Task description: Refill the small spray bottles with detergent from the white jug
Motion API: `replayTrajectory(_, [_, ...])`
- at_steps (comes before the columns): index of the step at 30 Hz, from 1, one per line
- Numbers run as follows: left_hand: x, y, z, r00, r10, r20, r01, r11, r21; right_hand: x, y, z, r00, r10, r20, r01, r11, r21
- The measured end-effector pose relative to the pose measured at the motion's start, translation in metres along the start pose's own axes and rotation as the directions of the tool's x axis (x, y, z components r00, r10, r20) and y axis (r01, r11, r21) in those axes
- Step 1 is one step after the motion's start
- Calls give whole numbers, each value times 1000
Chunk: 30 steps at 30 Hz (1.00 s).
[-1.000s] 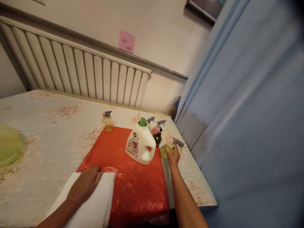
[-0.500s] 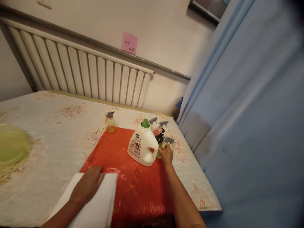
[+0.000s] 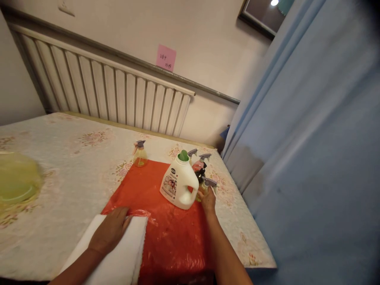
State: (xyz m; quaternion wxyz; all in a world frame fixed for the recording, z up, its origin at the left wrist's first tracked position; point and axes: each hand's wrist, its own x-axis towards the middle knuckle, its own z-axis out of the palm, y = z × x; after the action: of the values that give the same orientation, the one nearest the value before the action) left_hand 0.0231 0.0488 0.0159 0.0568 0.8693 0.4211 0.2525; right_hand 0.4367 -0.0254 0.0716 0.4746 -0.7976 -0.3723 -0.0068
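Note:
A folded white towel [image 3: 124, 253] lies at the front of the red plastic sheet [image 3: 169, 241]. My left hand [image 3: 109, 229] is over it, fingers closed around its far edge; the fingertips are partly hidden. My right hand [image 3: 209, 200] grips a yellowish spray bottle [image 3: 204, 186] with a grey trigger head, whose lower body is partly covered by the hand. Just left of that hand stands a white handled jug [image 3: 179, 184] with a green piece in its mouth. Behind the jug, partly hidden, are a black-topped bottle [image 3: 200, 174] and a pink spray bottle [image 3: 198, 164].
Another yellowish spray bottle [image 3: 140, 154] stands at the sheet's far left corner. A translucent yellow basin [image 3: 18, 178] is at the left on the flowered cover [image 3: 77, 178]. A radiator [image 3: 118, 95] runs along the wall, and a blue curtain [image 3: 308, 150] hangs at the right.
The view has shifted slightly. My right hand and the spray bottle sit slightly lower in the picture, the bottle's trigger head showing more fully. My left hand stays on the towel.

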Motion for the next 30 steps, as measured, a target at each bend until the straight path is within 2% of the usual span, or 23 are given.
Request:
replayTrajectory(4, [0,0,2,1000,5,-1,-5,1000,-6,-23,-2,-12,993,91,-77,-88,995,44])
replayTrajectory(7, [-2,0,3,1000,9,-22,-9,1000,-8,-54,-9,-21,970,176,-169,-164,983,83])
replayTrajectory(9, [-3,0,4,999,4,-40,-4,1000,-8,-78,-18,-25,962,189,-196,-168,979,115])
replayTrajectory(11, [-5,0,6,998,1,-59,-2,1000,-10,-102,-33,-23,968,182,-173,-152,973,174])
replayTrajectory(12, [-6,0,7,997,3,-71,-3,1000,-12,-113,-41,-21,980,158,-123,-132,972,194])
replayTrajectory(15, [-10,-2,13,992,0,-128,-3,1000,-23,-138,-73,-5,999,7,45,-19,964,267])
replayTrajectory(18, [-15,-5,19,986,-32,-163,22,997,-69,-150,-112,19,958,-182,222,101,937,333])
replayTrajectory(21, [-18,-7,21,978,-120,-170,89,980,-178,-145,-152,51,912,-269,310,139,914,382])
replayTrajectory(23, [-20,-7,19,971,-187,-146,138,946,-293,-132,-176,77,897,-291,332,150,908,391])
replayTrajectory(26, [-21,-7,11,959,-279,-56,216,842,-495,-102,-204,125,888,-247,387,98,926,365])
replayTrajectory(30, [-19,-6,3,916,-398,57,308,603,-736,-51,-226,191,916,-189,354,99,961,259])
